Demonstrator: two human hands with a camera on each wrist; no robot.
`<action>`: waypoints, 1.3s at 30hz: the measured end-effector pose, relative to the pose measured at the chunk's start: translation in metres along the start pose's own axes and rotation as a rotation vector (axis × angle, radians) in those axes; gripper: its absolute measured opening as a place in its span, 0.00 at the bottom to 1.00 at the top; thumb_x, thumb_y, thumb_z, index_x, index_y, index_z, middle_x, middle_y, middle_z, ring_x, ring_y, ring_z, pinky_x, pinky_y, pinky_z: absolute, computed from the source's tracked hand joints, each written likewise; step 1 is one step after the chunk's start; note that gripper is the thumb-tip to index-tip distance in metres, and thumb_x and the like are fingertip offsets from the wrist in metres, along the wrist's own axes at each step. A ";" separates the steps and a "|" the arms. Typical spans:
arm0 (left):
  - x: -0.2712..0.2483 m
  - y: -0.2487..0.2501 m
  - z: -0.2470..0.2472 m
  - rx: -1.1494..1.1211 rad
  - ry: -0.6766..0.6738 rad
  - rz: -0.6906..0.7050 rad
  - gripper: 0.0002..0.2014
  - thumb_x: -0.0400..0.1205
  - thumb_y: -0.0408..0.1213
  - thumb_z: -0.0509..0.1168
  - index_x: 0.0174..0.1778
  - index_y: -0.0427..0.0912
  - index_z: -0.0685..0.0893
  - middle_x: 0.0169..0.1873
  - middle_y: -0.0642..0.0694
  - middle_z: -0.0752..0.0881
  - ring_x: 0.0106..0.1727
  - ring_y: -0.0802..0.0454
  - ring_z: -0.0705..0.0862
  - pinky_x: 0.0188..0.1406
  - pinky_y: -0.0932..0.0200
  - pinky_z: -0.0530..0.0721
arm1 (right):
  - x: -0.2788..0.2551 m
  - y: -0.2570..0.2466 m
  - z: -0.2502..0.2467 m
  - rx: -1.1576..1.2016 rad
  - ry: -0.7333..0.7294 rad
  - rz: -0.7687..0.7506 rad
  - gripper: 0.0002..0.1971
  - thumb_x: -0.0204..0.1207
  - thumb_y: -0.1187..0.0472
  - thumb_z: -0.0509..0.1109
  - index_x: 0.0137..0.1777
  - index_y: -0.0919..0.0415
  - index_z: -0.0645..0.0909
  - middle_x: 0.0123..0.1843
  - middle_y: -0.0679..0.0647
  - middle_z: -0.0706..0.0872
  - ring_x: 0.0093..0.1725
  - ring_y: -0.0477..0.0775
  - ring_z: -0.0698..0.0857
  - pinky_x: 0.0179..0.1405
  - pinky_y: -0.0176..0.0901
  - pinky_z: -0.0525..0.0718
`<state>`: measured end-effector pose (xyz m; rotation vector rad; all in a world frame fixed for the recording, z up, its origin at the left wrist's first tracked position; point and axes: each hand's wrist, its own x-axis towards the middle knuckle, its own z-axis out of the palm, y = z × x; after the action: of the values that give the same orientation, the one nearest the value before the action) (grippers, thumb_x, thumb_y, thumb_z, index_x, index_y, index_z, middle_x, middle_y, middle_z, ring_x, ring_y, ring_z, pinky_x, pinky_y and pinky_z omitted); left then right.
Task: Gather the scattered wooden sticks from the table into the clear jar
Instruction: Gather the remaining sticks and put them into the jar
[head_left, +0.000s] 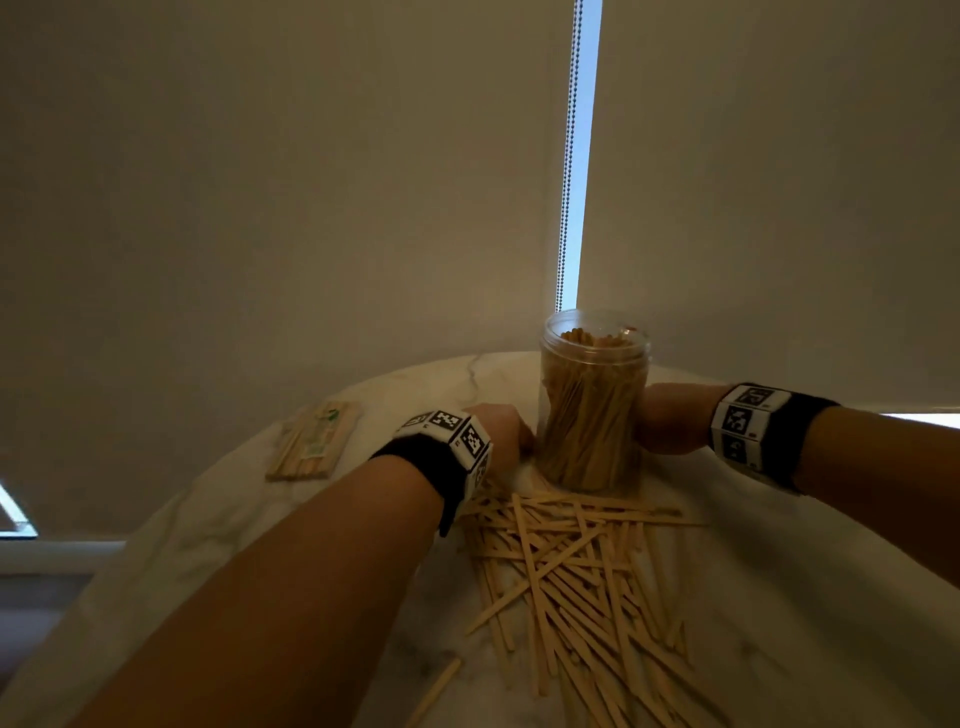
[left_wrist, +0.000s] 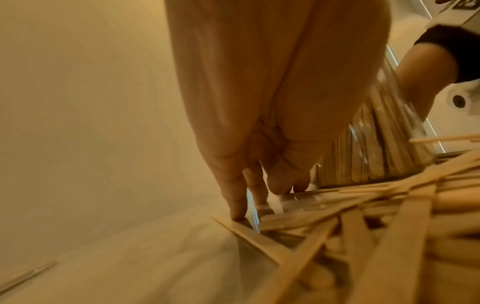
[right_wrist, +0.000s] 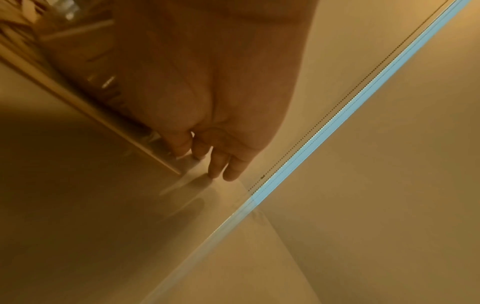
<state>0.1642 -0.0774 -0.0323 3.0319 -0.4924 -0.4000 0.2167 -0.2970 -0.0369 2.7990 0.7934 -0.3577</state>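
Note:
The clear jar, packed with upright wooden sticks, stands at the back of the marble table. Loose wooden sticks lie in a crossed heap in front of it. My left hand reaches down at the heap's far left end, beside the jar's base. Its fingers are nearly straight, and one fingertip touches a stick's end. My right hand is wrapped round the jar's right side, and its fingertips reach down behind the jar to the table. The jar hides those fingers in the head view.
A flat packet of sticks lies on the table's left side. One stray stick lies near the front edge. Closed blinds with a bead chain hang right behind the table.

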 end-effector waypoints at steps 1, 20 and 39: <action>0.000 0.000 0.000 0.003 0.004 -0.002 0.18 0.89 0.39 0.59 0.73 0.46 0.83 0.69 0.43 0.84 0.67 0.41 0.82 0.64 0.56 0.78 | -0.007 -0.006 -0.003 0.078 -0.022 0.060 0.18 0.86 0.51 0.60 0.69 0.57 0.80 0.65 0.52 0.81 0.66 0.57 0.81 0.72 0.56 0.76; -0.065 0.021 0.011 0.121 -0.019 0.016 0.19 0.86 0.36 0.61 0.74 0.49 0.83 0.71 0.47 0.83 0.70 0.44 0.81 0.71 0.54 0.78 | -0.128 -0.053 0.018 0.082 -0.109 -0.031 0.19 0.87 0.48 0.54 0.70 0.53 0.79 0.68 0.53 0.81 0.63 0.54 0.82 0.68 0.52 0.80; -0.191 0.021 0.022 0.124 0.086 -0.314 0.24 0.87 0.57 0.59 0.42 0.37 0.81 0.32 0.46 0.80 0.34 0.49 0.79 0.39 0.56 0.78 | -0.209 -0.127 0.024 0.201 0.043 0.326 0.33 0.84 0.34 0.53 0.42 0.63 0.85 0.29 0.51 0.85 0.34 0.52 0.86 0.50 0.45 0.86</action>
<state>-0.0231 -0.0363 -0.0050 3.2357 -0.0346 -0.2570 -0.0285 -0.2992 -0.0165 3.0629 0.3116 -0.3366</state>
